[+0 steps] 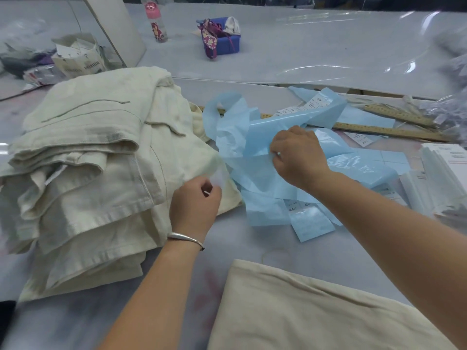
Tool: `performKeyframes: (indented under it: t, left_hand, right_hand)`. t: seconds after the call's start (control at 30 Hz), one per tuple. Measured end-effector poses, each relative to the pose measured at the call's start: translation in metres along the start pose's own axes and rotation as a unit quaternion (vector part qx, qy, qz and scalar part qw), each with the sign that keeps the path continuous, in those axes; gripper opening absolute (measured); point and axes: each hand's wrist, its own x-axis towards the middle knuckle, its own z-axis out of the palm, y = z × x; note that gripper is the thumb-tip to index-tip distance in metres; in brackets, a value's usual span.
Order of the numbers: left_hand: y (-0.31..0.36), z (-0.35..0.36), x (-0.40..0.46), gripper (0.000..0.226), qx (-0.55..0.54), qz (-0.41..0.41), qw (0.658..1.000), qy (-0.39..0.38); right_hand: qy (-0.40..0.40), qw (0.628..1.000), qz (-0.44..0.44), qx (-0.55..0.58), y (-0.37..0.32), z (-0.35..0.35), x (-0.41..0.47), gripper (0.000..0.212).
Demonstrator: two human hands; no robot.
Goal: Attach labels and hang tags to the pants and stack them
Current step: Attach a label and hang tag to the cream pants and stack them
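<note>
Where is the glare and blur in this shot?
Head view: glare streaks the clear plastic sheet at the table's far right; edges smear, notably the folded pants nearest the camera; wide-angle bends the wooden ruler; light is soft, shadows faint.

Cloth, slick paper, wood and plastic on my bench

I see cream pants [101, 157] of matt, coarse-woven cloth; glossy light-blue label backing strips [273, 137], smooth and shiny; a matt wooden ruler [384, 132]; a polished metal bangle [185, 239]; a blue plastic bin [227, 44]; and clear glossy plastic sheeting [341, 54] over the table.
</note>
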Motion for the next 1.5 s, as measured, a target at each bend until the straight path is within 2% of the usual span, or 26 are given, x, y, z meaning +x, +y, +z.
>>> performKeyframes:
  t: [0.07, 0.13, 0.17, 0.27, 0.33, 0.43, 0.5, 0.6, 0.67, 0.73, 0.77, 0.8, 0.87, 0.9, 0.93, 1.03, 1.13, 1.17, 1.2, 1.27, 1.33, 1.4, 1.5]
  left_hand:
    - [-0.004, -0.006, -0.010, 0.028, -0.035, -0.057, 0.998, -0.010]
    - [-0.001, -0.012, -0.022, 0.022, -0.131, -0.125, 0.982, -0.046]
    - [0.003, -0.014, -0.028, 0.020, -0.190, -0.160, 0.966, -0.066]
    - [0.020, -0.021, -0.050, 0.007, -0.323, -0.248, 0.905, -0.127]
    - [0.032, -0.025, -0.066, 0.005, -0.356, -0.268, 0.881, -0.156]
    - [0.051, -0.030, -0.092, 0.014, -0.392, -0.278, 0.854, -0.200]
    - [0.067, -0.031, -0.113, 0.015, -0.406, -0.281, 0.837, -0.235]
    - [0.089, -0.027, -0.142, 0.019, -0.439, -0.295, 0.808, -0.260]
    - [0.102, -0.022, -0.159, 0.033, -0.481, -0.320, 0.771, -0.268]
    - [0.116, -0.015, -0.177, 0.052, -0.521, -0.337, 0.734, -0.275]
    - [0.123, -0.010, -0.187, 0.054, -0.520, -0.331, 0.740, -0.268]
    - [0.132, -0.004, -0.196, 0.051, -0.500, -0.312, 0.766, -0.256]
    - [0.152, 0.010, -0.217, 0.029, -0.452, -0.238, 0.823, -0.249]
    - [0.164, 0.018, -0.226, 0.018, -0.430, -0.199, 0.840, -0.262]
    - [0.173, 0.026, -0.235, 0.016, -0.412, -0.172, 0.850, -0.279]
    - [0.194, 0.047, -0.248, 0.032, -0.378, -0.132, 0.875, -0.273]
    - [0.212, 0.066, -0.254, 0.014, -0.375, -0.111, 0.883, -0.259]
    - [0.218, 0.072, -0.255, 0.017, -0.370, -0.102, 0.889, -0.251]
    - [0.224, 0.077, -0.255, 0.022, -0.362, -0.094, 0.896, -0.240]
    - [0.235, 0.087, -0.251, 0.026, -0.354, -0.089, 0.907, -0.210]
    - [0.244, 0.094, -0.245, 0.025, -0.363, -0.082, 0.909, -0.186]
    - [0.250, 0.101, -0.237, 0.023, -0.352, -0.034, 0.918, -0.178]
    - [0.258, 0.115, -0.220, 0.056, -0.270, 0.104, 0.936, -0.199]
  right_hand:
    - [-0.005, 1.000, 0.016, 0.012, -0.004, 0.000, -0.005, 0.033]
    - [0.016, 0.997, -0.023, 0.066, -0.012, -0.006, -0.018, 0.051]
    - [0.036, 0.992, -0.056, 0.105, -0.018, -0.011, -0.028, 0.053]
    - [0.081, 0.971, -0.129, 0.184, -0.035, -0.025, -0.069, 0.041]
    - [0.088, 0.968, -0.144, 0.183, -0.044, -0.031, -0.097, 0.036]
    - [0.117, 0.968, -0.146, 0.167, -0.045, -0.037, -0.134, 0.024]
    - [0.150, 0.964, -0.131, 0.177, -0.038, -0.042, -0.156, 0.013]
    - [0.186, 0.953, -0.083, 0.223, -0.023, -0.056, -0.190, 0.014]
    - [0.202, 0.944, -0.035, 0.257, -0.007, -0.066, -0.212, 0.013]
    - [0.191, 0.926, 0.051, 0.320, 0.010, -0.075, -0.234, 0.013]
    - [0.164, 0.905, 0.109, 0.378, 0.021, -0.079, -0.245, 0.014]
    - [0.128, 0.867, 0.165, 0.452, 0.030, -0.082, -0.256, 0.015]
    - [0.072, 0.770, 0.243, 0.585, 0.049, -0.086, -0.276, 0.017]
    - [0.070, 0.743, 0.262, 0.612, 0.058, -0.088, -0.286, 0.017]
    - [0.072, 0.730, 0.273, 0.622, 0.068, -0.089, -0.295, 0.017]
    - [0.081, 0.696, 0.281, 0.656, 0.092, -0.097, -0.316, 0.020]
    - [0.092, 0.674, 0.298, 0.670, 0.114, -0.102, -0.328, 0.014]
    - [0.091, 0.671, 0.305, 0.669, 0.122, -0.102, -0.331, 0.007]
    - [0.091, 0.671, 0.311, 0.667, 0.130, -0.103, -0.333, 0.004]
    - [0.109, 0.703, 0.322, 0.624, 0.146, -0.101, -0.335, 0.028]
    - [0.164, 0.778, 0.324, 0.513, 0.166, -0.101, -0.334, 0.046]
    - [0.201, 0.854, 0.292, 0.381, 0.190, -0.099, -0.330, 0.049]
    - [0.189, 0.924, 0.231, 0.240, 0.220, -0.096, -0.315, 0.042]
